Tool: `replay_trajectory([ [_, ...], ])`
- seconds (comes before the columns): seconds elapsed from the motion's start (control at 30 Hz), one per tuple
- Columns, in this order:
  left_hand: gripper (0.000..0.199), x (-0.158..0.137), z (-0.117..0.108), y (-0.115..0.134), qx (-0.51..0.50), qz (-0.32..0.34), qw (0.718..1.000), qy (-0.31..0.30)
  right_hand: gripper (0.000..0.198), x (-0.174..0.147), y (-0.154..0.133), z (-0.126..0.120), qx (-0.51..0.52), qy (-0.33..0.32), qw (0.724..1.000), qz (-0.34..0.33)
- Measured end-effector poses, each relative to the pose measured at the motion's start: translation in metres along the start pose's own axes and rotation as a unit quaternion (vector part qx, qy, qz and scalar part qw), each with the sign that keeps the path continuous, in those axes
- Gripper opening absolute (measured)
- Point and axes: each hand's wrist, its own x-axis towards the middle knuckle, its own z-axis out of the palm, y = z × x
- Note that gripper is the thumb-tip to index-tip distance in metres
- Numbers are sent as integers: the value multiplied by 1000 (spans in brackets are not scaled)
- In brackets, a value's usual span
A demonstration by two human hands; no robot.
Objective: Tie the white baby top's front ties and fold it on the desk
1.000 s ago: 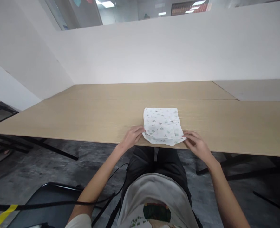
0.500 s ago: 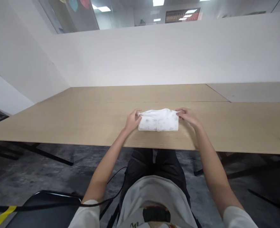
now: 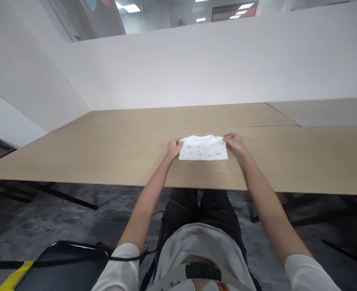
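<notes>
A small white shirt (image 3: 203, 148) with a sparse printed pattern lies folded into a flat rectangle on the table. Its curved neckline faces the far side, and a seam runs down the middle. At the upper left corner, my left hand (image 3: 174, 148) is closed, pinching the fabric between thumb and fingers. My right hand (image 3: 235, 141) pinches the upper right corner the same way. The lower edge of the shirt lies straight, parallel to the table's near edge.
The light wooden table (image 3: 120, 157) spans the view, with a white wall (image 3: 178, 72) behind it. A grey panel (image 3: 332, 113) sits at the back right. By my left side stands a black chair (image 3: 66, 266), with a black cable (image 3: 126, 258) crossing it.
The shirt's far edge, bunched and raised before, now lies flatter and shows the neckline clearly. Both hands keep to the upper corners. The camera view has tilted slightly.
</notes>
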Motion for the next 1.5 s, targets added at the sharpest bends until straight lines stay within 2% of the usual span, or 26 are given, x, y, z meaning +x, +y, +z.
replay_trajectory([
  [0.17,37,3,0,-2,52,-19,998,-4,22,4,6,-1,-148,33,988,-36],
  [0.23,36,4,1,-6,64,-23,997,21,23,4,9,-2,-164,57,984,-41],
  [0.33,33,4,1,-11,29,-23,999,37,27,4,11,-1,-164,79,981,-64],
  [0.5,30,2,-1,-12,-25,-12,999,-18,31,-1,12,9,-237,5,964,-123],
  [0.6,27,1,-2,-10,-32,-35,999,-20,32,-3,13,13,-282,11,952,-121],
  [0.73,23,3,-1,-11,-21,-52,998,-10,29,-2,14,14,-290,15,949,-119],
  [0.93,20,6,3,-16,-19,0,1000,-7,27,-2,16,14,-279,8,952,-122],
  [1.03,21,5,3,-16,-25,3,999,-20,23,-2,16,14,-253,14,960,-118],
  [1.2,24,3,1,-12,-18,11,1000,-4,21,-4,12,12,-212,21,969,-124],
  [1.3,26,3,2,-10,-7,8,1000,-12,21,-6,9,13,-244,26,960,-131],
  [1.5,30,3,1,-7,83,16,996,-30,26,-6,9,16,-321,13,938,-131],
])
